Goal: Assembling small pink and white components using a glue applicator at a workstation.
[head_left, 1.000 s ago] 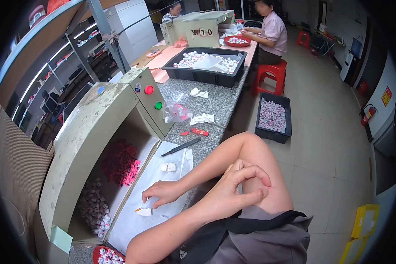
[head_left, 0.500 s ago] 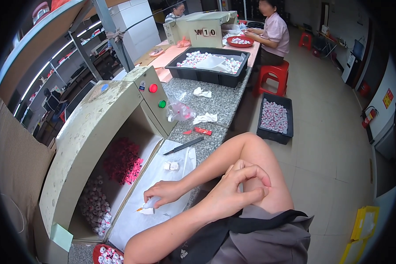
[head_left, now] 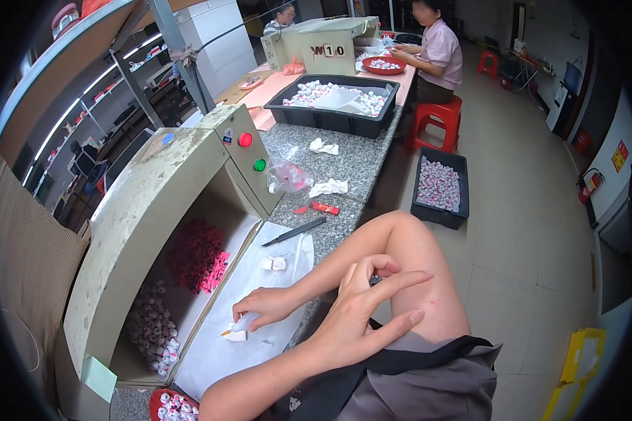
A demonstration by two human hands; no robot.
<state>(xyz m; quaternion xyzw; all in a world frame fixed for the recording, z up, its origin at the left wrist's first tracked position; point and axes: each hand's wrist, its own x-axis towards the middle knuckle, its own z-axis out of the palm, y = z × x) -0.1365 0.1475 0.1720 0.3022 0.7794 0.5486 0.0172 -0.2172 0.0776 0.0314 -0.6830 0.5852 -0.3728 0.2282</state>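
Observation:
My left hand point(head_left: 361, 309) crosses in front of my body, close to my right upper arm. Its thumb and index finger are spread apart with nothing between them. Lower down on the bench, my right hand point(head_left: 265, 309) is closed around a small translucent squeeze bottle point(head_left: 244, 323) with a thin yellowish tip. That tip points left, over or against a small white block point(head_left: 237, 336) on a white sheet point(head_left: 214, 349). Another white block, which looks wrapped point(head_left: 274, 264), lies farther up the sheet, below a black knife-like tool point(head_left: 293, 232).
A beige hooded box point(head_left: 140, 186) holds pink pieces point(head_left: 198, 259) and small white pieces point(head_left: 153, 330). Beyond are a plastic bag point(head_left: 288, 177) and a black tray point(head_left: 330, 123). Another black crate point(head_left: 439, 186) sits on the floor near a red stool point(head_left: 434, 125). Two people sit farther off.
My left hand's thumb and index finger have come away from my right upper arm and spread apart. My right hand stays almost in place with the bottle.

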